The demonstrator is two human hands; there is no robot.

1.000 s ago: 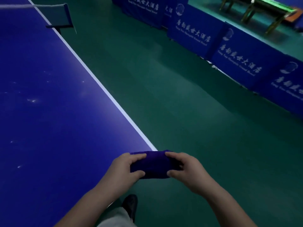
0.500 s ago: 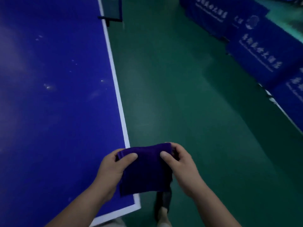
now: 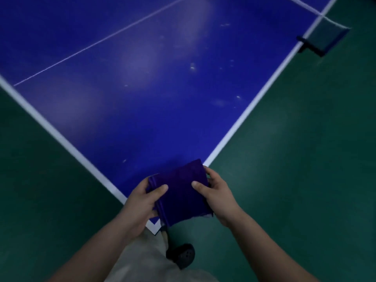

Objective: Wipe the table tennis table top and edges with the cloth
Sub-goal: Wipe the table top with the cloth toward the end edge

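The 2 hands hold a folded purple cloth point(image 3: 183, 192) over the corner of the blue table point(image 3: 142, 88). The left hand point(image 3: 142, 202) grips its left side. The right hand point(image 3: 215, 192) grips its right side.

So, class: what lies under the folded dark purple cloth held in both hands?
Beneath the folded dark purple cloth lies the blue table tennis table; its white-edged corner tip peeks out below. The rest of the corner is hidden.
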